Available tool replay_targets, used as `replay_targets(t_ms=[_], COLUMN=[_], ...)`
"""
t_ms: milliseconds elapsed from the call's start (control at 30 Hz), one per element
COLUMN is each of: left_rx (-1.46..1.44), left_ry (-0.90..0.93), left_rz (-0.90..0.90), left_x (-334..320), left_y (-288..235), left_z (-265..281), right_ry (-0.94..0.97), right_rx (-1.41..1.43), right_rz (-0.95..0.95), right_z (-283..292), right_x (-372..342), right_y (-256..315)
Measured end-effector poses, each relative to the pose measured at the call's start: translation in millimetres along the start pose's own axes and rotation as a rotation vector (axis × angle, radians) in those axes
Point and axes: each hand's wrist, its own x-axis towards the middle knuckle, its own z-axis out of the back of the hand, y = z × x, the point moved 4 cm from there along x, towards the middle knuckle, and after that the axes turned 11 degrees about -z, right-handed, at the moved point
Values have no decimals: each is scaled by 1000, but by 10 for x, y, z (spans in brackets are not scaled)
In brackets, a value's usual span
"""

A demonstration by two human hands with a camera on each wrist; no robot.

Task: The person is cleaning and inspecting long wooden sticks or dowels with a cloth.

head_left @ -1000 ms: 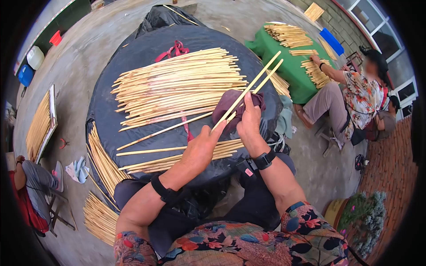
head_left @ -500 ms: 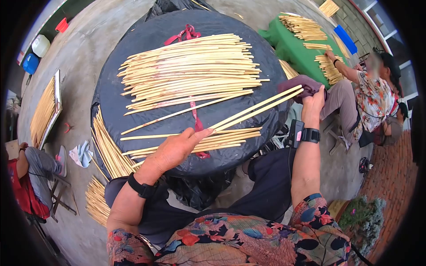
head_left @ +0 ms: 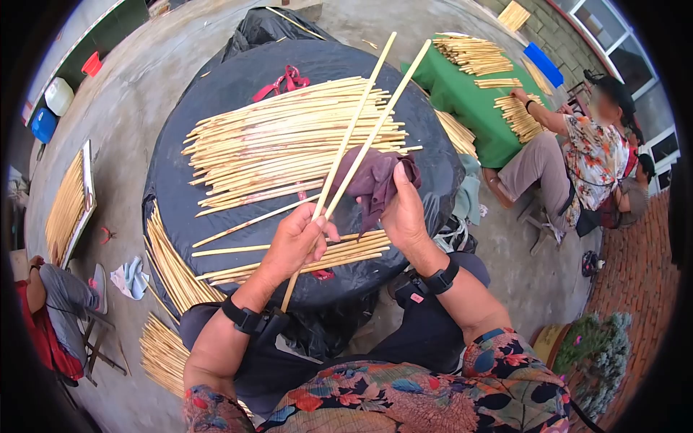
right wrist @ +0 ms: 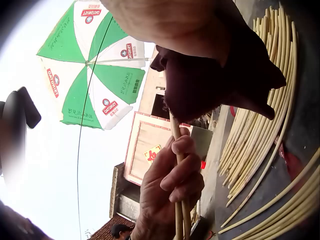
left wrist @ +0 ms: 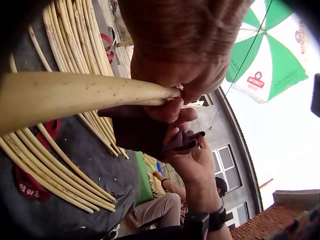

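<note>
Two long pale sticks (head_left: 359, 135) slant up and away from my left hand (head_left: 294, 242), whose fingers and thumb pinch them near their lower part. My right hand (head_left: 406, 216) grips a dark purple cloth (head_left: 372, 180) just right of the sticks. In the right wrist view the cloth (right wrist: 195, 85) hangs around the sticks' upper part, above my left hand (right wrist: 172, 175); whether it touches them is unclear. Beneath lies a wide row of sticks (head_left: 289, 137) on the black-covered round table (head_left: 173, 173), with a smaller group (head_left: 346, 249) nearer me.
More sticks (head_left: 177, 260) lean at the table's left edge, and a bundle (head_left: 162, 353) lies below. Red ties (head_left: 291, 78) lie on the table. At the right, a person (head_left: 592, 144) sits by a green-covered table (head_left: 476, 108) with sticks. Another seated person (head_left: 61, 289) is at the left.
My right hand and the cloth have come back from the far right toward my left hand. The two sticks, earlier slanting right, now point more steeply away from me.
</note>
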Motion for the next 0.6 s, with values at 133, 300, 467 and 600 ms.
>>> replay_targets(t_ms=[133,300,467,600], left_rx=[160,48,253,616], left_ry=[139,109,236,336], left_rz=[-31,119,129,-96], left_x=[42,37,-113,-220], left_y=[82,177,278,252], left_z=[-207,-424,-363,-176], right_ry=[94,-75,-149,-297], right_rx=[-153,-4,136,257], right_rz=[14,50,261,406], right_z=[-118,-145,309,812], right_x=[-53,-13,358,546], right_y=[-315,-151,404,755])
